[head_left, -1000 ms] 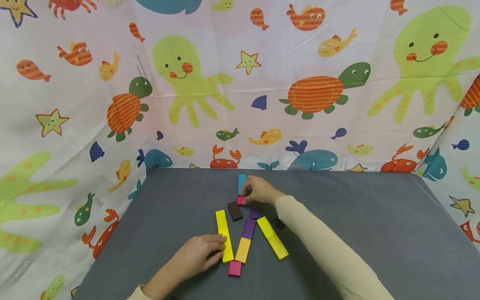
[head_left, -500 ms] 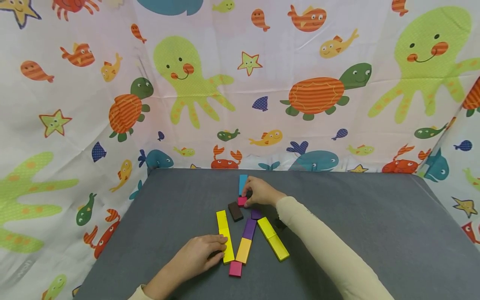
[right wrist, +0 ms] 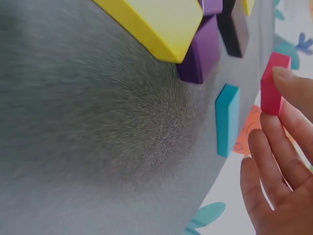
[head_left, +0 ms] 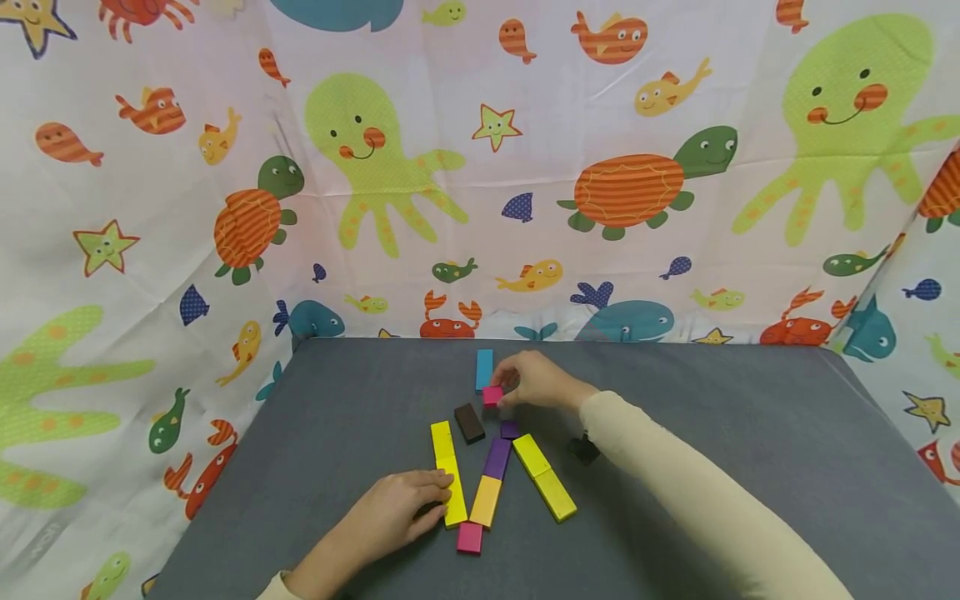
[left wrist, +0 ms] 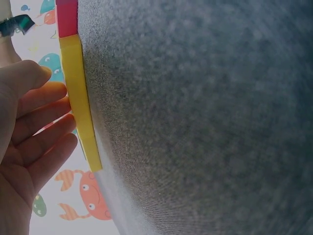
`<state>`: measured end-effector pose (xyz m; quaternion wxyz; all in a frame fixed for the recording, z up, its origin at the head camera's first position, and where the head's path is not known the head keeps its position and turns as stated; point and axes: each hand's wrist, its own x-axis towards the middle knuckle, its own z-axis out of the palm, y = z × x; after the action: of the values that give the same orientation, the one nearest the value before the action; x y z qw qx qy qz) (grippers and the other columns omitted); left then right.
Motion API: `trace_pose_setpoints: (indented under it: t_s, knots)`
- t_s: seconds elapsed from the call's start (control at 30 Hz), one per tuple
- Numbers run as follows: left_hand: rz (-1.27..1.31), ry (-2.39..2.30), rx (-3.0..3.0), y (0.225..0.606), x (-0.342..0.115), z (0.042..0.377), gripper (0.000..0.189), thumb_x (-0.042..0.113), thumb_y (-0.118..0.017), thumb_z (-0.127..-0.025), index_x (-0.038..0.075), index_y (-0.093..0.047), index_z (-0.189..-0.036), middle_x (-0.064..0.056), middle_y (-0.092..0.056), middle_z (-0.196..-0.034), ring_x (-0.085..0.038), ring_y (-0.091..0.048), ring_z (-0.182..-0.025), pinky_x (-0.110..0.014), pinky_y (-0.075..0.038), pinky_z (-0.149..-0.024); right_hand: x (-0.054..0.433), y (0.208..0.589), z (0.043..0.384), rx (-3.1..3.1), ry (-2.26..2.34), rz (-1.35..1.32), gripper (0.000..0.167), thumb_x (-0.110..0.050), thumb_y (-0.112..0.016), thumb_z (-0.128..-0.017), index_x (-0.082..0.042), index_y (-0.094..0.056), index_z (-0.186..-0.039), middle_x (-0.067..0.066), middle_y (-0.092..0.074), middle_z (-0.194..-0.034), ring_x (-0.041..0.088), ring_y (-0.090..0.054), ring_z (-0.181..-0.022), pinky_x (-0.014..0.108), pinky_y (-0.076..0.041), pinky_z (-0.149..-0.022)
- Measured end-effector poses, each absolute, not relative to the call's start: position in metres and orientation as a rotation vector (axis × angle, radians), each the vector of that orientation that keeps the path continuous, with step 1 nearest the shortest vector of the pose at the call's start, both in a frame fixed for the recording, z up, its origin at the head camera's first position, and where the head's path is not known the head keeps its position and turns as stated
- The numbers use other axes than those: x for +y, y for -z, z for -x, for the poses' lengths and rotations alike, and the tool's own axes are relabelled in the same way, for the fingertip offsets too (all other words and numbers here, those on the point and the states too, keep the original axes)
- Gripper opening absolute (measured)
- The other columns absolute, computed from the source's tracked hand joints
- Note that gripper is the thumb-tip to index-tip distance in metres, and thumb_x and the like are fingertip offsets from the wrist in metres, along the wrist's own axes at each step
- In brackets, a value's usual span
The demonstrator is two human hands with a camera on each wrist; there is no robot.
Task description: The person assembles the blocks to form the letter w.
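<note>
My right hand (head_left: 542,380) pinches a pink block (head_left: 492,397) between thumb and fingers. In the right wrist view that pink block (right wrist: 275,84) is held off the grey cloth, past the blue block (right wrist: 228,120). The same blue block (head_left: 484,370) lies near the far table edge. My left hand (head_left: 406,507) rests with fairly straight fingers against the side of a row of yellow blocks (head_left: 447,473). In the left wrist view the fingertips touch this yellow row (left wrist: 79,98). Another pink block (head_left: 470,538) lies at the row's near end.
A dark brown block (head_left: 469,423) lies left of the purple blocks (head_left: 497,458). An orange block (head_left: 486,502) continues the slanting purple line. To its right is a second yellow row (head_left: 545,477). A patterned sea-animal curtain (head_left: 420,283) hangs behind the grey table (head_left: 712,433).
My right hand has lifted the pink block from below the blue block and shifted slightly right with it. The left hand stays at the yellow row.
</note>
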<state>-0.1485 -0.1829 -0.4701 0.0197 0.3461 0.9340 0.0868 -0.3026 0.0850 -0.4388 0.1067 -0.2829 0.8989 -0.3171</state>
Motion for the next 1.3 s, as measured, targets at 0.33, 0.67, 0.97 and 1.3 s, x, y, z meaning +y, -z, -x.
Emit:
trace_pose_setpoints:
  t_s: [0.33,0.67,0.97,1.3]
  knots:
    - [-1.067,-0.265,2.899,0.469,-0.183,0.148,0.025,0.032,-0.069,-0.092,0.02,-0.075,-0.114,0.005,-0.071,-0.125,-0.012,-0.068,-0.115,-0.033,-0.059,-0.094,0.132,0.421,0.249,2.696,1.0,0.912,0.028,-0.025,-0.081,-0.08,-0.021,-0.072,-0.106,-0.005,-0.07,-0.101,0.025,-0.064,-0.1,0.047,-0.058,-0.089]
    - [-1.074,-0.277,2.897,0.469,-0.182,0.147,0.026,0.032,-0.068,-0.093,0.02,-0.075,-0.115,0.005,-0.07,-0.127,-0.013,-0.067,-0.118,-0.035,-0.059,-0.095,0.186,0.419,0.178,2.805,1.095,0.841,0.032,-0.027,-0.084,-0.078,-0.028,-0.071,-0.106,-0.012,-0.067,-0.101,0.003,-0.059,-0.091,0.028,-0.059,-0.077]
    - [-1.062,-0.266,2.891,0.469,-0.182,0.148,0.028,0.033,-0.068,-0.093,0.02,-0.074,-0.117,0.005,-0.07,-0.128,-0.013,-0.067,-0.118,-0.034,-0.058,-0.095,0.202,0.451,0.121,2.732,1.253,0.706,0.033,-0.025,-0.084,-0.077,-0.029,-0.07,-0.107,-0.012,-0.068,-0.1,0.008,-0.063,-0.085,0.022,-0.056,-0.066]
    - [-1.044,-0.248,2.88,0.469,-0.183,0.148,0.028,0.033,-0.067,-0.094,0.02,-0.074,-0.118,0.006,-0.069,-0.129,-0.013,-0.066,-0.119,-0.035,-0.058,-0.096,0.198,0.482,0.106,2.651,1.231,0.595,0.032,-0.04,-0.082,-0.078,-0.028,-0.068,-0.105,-0.012,-0.067,-0.101,-0.003,-0.06,-0.084,0.018,-0.056,-0.069]
